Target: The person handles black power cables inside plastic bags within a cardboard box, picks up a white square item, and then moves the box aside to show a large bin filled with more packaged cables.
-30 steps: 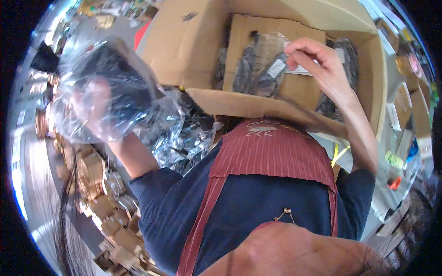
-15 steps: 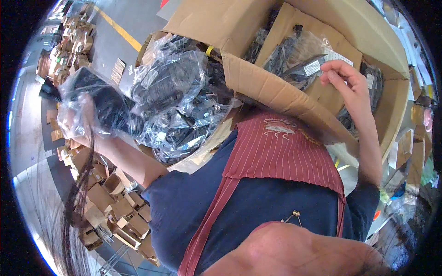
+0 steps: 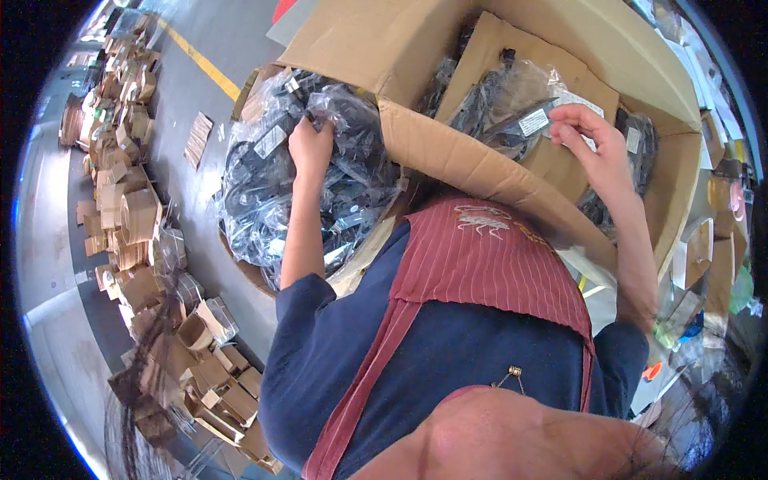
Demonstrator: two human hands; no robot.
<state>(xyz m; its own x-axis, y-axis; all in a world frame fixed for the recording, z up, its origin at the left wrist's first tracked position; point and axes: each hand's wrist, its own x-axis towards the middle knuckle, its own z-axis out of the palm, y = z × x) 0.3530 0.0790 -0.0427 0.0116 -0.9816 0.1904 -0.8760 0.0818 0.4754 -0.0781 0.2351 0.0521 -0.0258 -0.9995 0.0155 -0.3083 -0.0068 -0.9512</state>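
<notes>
To the left stands a carton [image 3: 249, 272] heaped with black parts in clear plastic bags [image 3: 272, 204]. My left hand [image 3: 312, 148] reaches into the top of this heap, its fingers closed on the crinkled film of a plastic bag with a black part inside. Its fingertips are partly hidden by the film. Over the larger open carton [image 3: 480, 148] on the right, my right hand [image 3: 592, 148] has thumb and fingers pinched together at the edge of a clear bag with a white label [image 3: 534, 122]. That bag holds dark parts and rests on a cardboard sheet [image 3: 588, 76].
Many flattened and open cardboard boxes [image 3: 140, 220] lie piled on the floor at the left. A yellow line [image 3: 200, 60] crosses the grey floor. A loose cardboard piece [image 3: 198, 140] lies beside the left carton. Papers and more cardboard [image 3: 698, 252] are at the far right.
My left hand has swung from the far left, where it held a bagged black part, into the left carton's heap. My right hand stays at the labelled bag.
</notes>
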